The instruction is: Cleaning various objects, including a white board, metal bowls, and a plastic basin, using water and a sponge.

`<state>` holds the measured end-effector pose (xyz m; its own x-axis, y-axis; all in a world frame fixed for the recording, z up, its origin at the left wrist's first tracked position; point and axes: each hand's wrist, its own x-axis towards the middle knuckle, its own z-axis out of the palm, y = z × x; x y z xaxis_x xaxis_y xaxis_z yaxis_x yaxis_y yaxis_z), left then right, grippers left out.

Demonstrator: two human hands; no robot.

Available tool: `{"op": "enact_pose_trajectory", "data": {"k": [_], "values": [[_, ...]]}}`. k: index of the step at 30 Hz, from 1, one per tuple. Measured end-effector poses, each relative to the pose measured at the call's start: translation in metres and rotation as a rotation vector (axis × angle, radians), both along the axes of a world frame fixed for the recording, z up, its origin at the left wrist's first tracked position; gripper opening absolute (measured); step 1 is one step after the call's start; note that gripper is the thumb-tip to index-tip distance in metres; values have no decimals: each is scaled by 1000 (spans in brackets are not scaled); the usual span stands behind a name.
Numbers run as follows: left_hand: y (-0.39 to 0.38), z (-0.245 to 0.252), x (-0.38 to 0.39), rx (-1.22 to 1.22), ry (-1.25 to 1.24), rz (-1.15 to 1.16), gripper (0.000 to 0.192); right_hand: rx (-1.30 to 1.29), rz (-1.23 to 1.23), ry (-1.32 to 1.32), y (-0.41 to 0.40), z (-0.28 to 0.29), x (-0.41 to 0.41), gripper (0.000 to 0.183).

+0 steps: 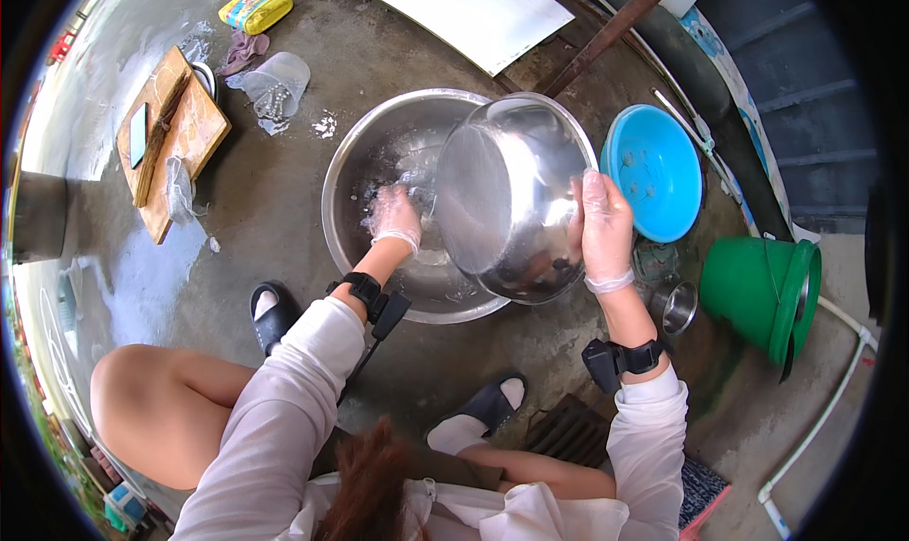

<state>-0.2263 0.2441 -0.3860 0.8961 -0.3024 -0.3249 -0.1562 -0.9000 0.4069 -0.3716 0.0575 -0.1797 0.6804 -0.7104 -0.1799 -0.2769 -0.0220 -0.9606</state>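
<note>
A large stainless steel basin with some water in it stands on the wet concrete floor before me. My left hand, in a clear plastic glove, reaches down into this basin. Its fingertips are in the water, and whether they hold anything is hidden. My right hand, gloved the same way, grips the rim of a smaller stainless steel bowl. That bowl is tipped on its side over the right part of the basin, its base facing left and its inside turned from view.
Right of the bowl are a blue plastic basin, a small metal bowl and a tilted green bucket. At left lie a wooden board with a phone, a translucent plastic container and a yellow package. A floor grate lies near my foot.
</note>
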Motion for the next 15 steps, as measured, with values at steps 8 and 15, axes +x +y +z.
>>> {"op": "enact_pose_trajectory", "data": {"k": [8,15], "values": [[-22,126,-23,-438,91,80,40,-124,5,-120,8,-7,8,34],[-72,224,-50,-955,-263,-294,26,-161,63,-173,16,-3,21,38]]}}
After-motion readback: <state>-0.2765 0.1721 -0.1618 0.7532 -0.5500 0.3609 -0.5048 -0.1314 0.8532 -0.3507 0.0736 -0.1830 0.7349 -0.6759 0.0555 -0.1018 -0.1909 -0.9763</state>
